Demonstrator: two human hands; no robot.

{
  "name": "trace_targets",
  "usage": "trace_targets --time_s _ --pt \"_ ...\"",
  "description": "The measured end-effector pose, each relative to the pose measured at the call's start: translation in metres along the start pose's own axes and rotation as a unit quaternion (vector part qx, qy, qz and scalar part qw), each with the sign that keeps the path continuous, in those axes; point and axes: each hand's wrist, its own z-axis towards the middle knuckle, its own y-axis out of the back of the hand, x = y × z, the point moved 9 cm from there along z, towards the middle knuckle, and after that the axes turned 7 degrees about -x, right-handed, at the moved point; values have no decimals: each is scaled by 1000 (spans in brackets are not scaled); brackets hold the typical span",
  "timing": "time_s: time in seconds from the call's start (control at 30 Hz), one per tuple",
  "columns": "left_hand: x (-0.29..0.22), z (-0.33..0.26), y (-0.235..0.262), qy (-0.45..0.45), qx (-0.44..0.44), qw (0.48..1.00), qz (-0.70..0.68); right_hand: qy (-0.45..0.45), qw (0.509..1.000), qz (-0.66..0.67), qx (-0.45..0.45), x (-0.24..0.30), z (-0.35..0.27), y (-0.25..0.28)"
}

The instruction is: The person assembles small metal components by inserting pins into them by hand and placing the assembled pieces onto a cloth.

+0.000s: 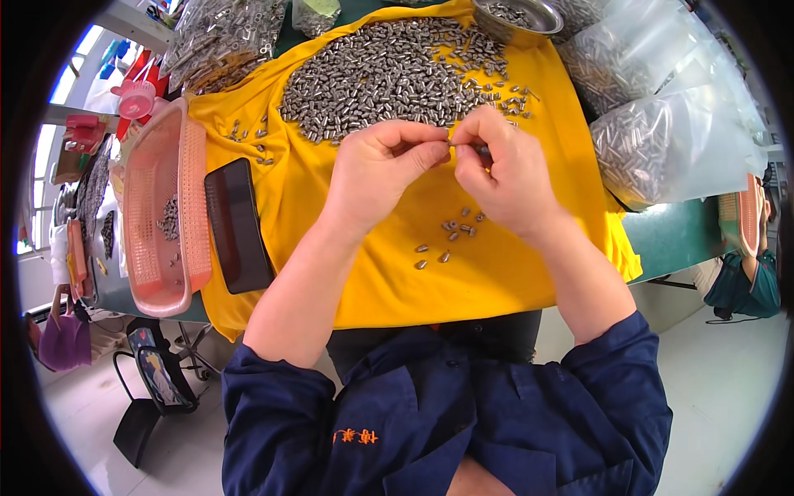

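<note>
Little parts (372, 78): shiny metal, smooth
Table cloth (372, 289): matt, wrinkly fabric
Basket (196, 182): plastic, bumpy with holes
Bags (703, 145): thin, see-through plastic
Bowl (542, 18): smooth, shiny metal
Sleeves (616, 360): matt, creased fabric

Orange characters (356, 436) — one short row — stand on the left chest of the navy jacket (442, 413).

Light is bright; edges bend into black.
</note>
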Motion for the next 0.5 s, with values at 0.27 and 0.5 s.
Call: trace_targets --time_s 0.27,0.5 --pt "4 2 9 3 -24 999 -25 -48 997 65 0 -15 1 3" --pt "-5 -20 -28 -44 151 942 295 -157 964 203 -71 -55 15 35"
